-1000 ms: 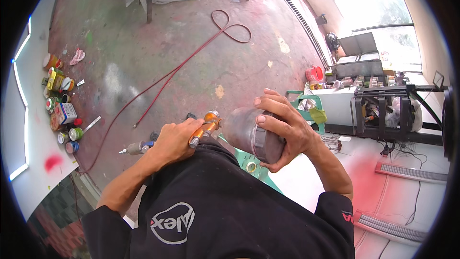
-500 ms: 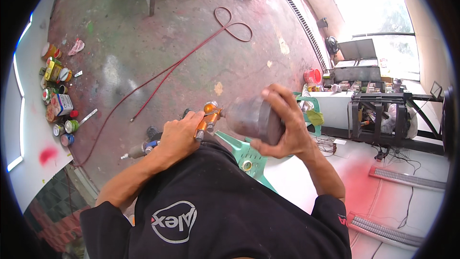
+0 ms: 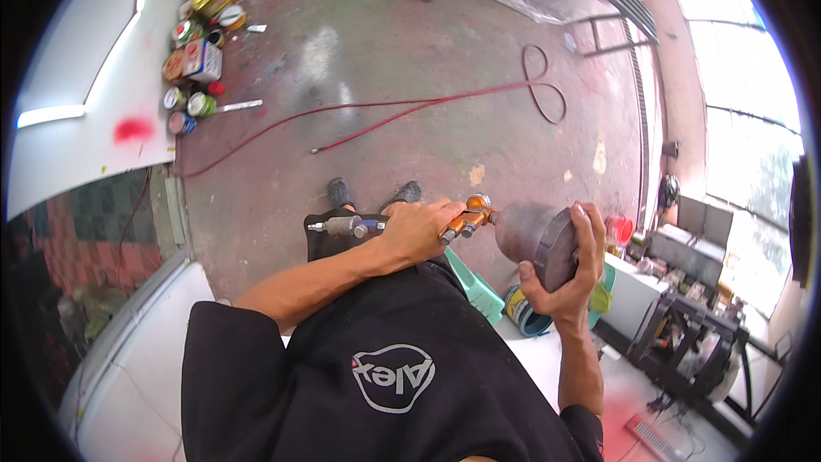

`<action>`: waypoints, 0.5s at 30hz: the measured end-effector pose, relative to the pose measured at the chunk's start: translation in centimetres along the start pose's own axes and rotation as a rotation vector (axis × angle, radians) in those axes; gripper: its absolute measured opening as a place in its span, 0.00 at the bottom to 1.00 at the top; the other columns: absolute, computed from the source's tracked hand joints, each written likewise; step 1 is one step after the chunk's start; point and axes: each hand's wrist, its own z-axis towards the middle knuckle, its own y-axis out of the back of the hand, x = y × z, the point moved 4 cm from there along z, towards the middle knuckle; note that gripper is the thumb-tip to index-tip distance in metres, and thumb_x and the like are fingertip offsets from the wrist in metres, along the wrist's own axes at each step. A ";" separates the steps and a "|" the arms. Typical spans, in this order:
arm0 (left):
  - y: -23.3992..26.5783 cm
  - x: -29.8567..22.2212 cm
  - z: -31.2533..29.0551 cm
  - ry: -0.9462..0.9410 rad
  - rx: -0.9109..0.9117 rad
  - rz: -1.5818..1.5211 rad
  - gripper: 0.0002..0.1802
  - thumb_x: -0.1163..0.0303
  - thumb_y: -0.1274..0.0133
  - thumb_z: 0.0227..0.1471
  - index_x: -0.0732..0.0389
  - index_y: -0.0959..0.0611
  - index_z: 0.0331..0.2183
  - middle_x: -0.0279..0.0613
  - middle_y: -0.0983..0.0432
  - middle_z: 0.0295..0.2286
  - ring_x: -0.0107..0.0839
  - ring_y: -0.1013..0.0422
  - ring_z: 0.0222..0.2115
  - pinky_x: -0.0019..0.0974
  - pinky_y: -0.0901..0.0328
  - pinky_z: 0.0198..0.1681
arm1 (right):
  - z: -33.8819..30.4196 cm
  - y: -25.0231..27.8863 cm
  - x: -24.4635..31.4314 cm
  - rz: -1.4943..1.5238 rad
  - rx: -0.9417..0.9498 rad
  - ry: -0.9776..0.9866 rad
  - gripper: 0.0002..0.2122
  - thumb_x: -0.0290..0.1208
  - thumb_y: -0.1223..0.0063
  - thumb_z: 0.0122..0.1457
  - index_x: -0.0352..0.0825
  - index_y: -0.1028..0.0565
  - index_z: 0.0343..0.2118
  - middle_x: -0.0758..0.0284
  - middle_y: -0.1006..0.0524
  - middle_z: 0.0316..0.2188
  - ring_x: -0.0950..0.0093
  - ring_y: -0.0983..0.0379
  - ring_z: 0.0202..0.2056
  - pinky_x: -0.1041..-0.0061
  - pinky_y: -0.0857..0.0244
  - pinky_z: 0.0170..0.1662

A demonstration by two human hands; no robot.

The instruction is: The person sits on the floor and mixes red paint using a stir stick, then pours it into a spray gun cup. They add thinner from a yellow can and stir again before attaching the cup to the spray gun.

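My left hand is wrapped around a spray gun with an orange metal body, held sideways before my waist. From its handle end, a blue and grey inlet fitting sticks out to the left. A translucent, paint-stained cup is joined to the gun and lies tilted on its side. My right hand curls around the cup's dark lid, thumb on the near side and fingers over the far side. The cup's contents cannot be made out.
A red hose runs looped across the stained floor. Several paint cans stand at the far left. Close to my right hand are a green plastic stool and a yellow-labelled can. A cluttered black rack stands at right.
The view has turned, so the floor, cans and hose sit farther right. Both hands still hold the gun and cup, now farther right in the picture. The yellow-labelled can has come into view.
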 end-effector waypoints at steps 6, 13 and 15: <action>2.2 8.8 -4.5 0.122 -0.224 -0.073 0.31 0.68 0.35 0.54 0.52 0.21 0.60 0.41 0.16 0.48 0.52 0.17 0.41 0.53 0.24 0.42 | 4.5 -8.8 1.8 0.546 0.079 0.131 0.48 0.47 0.22 0.49 0.32 0.33 0.72 0.42 0.34 0.69 0.48 0.33 0.68 0.51 0.37 0.69; -2.6 26.1 -17.1 0.595 -0.779 -0.361 0.33 0.59 0.40 0.64 0.56 0.28 0.66 0.39 0.18 0.44 0.38 0.20 0.42 0.43 0.28 0.48 | 6.6 -35.9 -8.5 0.388 0.663 -0.291 0.30 0.46 0.39 0.68 0.29 0.25 0.65 0.51 0.21 0.62 0.53 0.28 0.66 0.56 0.36 0.70; -4.4 30.2 -20.1 0.911 -0.942 -0.460 0.32 0.56 0.44 0.69 0.58 0.30 0.67 0.38 0.18 0.43 0.33 0.21 0.40 0.41 0.27 0.47 | 3.7 -47.4 -12.2 0.274 0.851 -0.265 0.27 0.44 0.39 0.68 0.30 0.22 0.62 0.51 0.20 0.60 0.51 0.27 0.64 0.56 0.35 0.69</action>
